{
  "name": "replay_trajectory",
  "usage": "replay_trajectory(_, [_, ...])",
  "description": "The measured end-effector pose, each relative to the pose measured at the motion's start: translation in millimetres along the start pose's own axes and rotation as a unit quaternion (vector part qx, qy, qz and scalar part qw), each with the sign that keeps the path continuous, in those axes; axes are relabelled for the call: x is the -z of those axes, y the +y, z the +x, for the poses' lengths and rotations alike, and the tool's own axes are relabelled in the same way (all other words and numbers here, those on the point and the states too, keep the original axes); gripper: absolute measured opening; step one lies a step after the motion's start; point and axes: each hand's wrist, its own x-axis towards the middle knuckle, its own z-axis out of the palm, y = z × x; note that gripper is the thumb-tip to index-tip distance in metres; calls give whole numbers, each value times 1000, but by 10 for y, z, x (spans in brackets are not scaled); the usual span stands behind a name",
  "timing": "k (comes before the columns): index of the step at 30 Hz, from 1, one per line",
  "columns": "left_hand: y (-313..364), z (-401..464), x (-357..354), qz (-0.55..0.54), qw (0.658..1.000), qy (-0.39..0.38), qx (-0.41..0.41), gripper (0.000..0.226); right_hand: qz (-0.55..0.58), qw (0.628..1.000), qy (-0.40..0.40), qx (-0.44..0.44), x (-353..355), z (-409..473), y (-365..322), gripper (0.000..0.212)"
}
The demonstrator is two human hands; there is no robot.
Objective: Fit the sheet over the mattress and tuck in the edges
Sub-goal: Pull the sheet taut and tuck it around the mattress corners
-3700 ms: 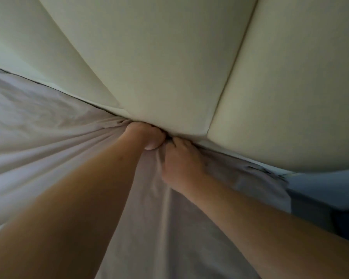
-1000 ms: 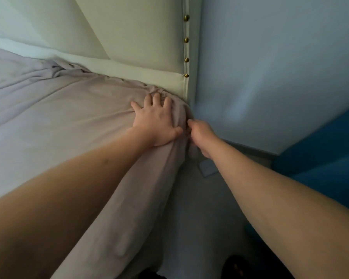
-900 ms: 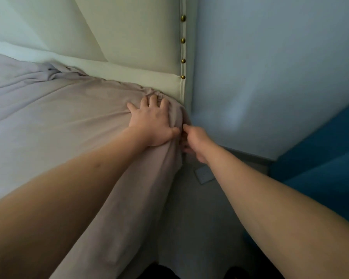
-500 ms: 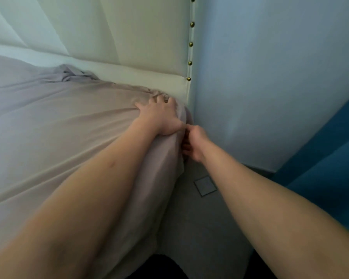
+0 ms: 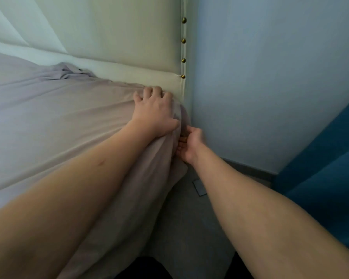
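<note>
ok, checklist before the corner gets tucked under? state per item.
1. Left hand pinning the sheet on top of the corner: ok, palm down with fingers spread.
2. Right hand on the sheet's side drape: ok, fingers are at the fold; how firmly it grips, cannot tell.
3. Corner seated against the headboard: ok, fabric reaches the studded edge.
4. Top edge along the headboard flat: not ok, a bunched fold sits further left.
5. Side hem tucked under: not ok, fabric hangs loose toward the floor.
6. Mattress edge under the drape: cannot tell, covered.
</note>
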Motion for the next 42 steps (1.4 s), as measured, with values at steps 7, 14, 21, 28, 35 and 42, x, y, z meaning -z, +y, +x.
replay_trajectory(7, [15, 102, 216, -6, 998, -60, -9, 67, 154, 987, -53, -13, -69, -65, 245, 52])
replay_trajectory(14, [29, 198, 113, -47, 996, -68, 14, 71, -123, 968, -179, -122, -7, 73, 45, 80])
replay_trajectory(21, [-17, 186, -105, -67, 997, -41, 24, 67, -498, 865, 48, 49, 482, 269, -331, 44])
replay_trajectory(28, [-26, 180, -138, -75, 996, -36, 25, 67, -289, 950, 12, 116, 571, 564, 160, 20])
replay_trajectory(35, [-11, 159, -130, -77, 996, -36, 26, 67, -390, 889, 104, 215, 574, 460, 254, 20])
replay_trajectory(42, [21, 143, -111, -81, 996, -31, 24, 62, -228, 965, 7, 128, 379, 127, 606, 16])
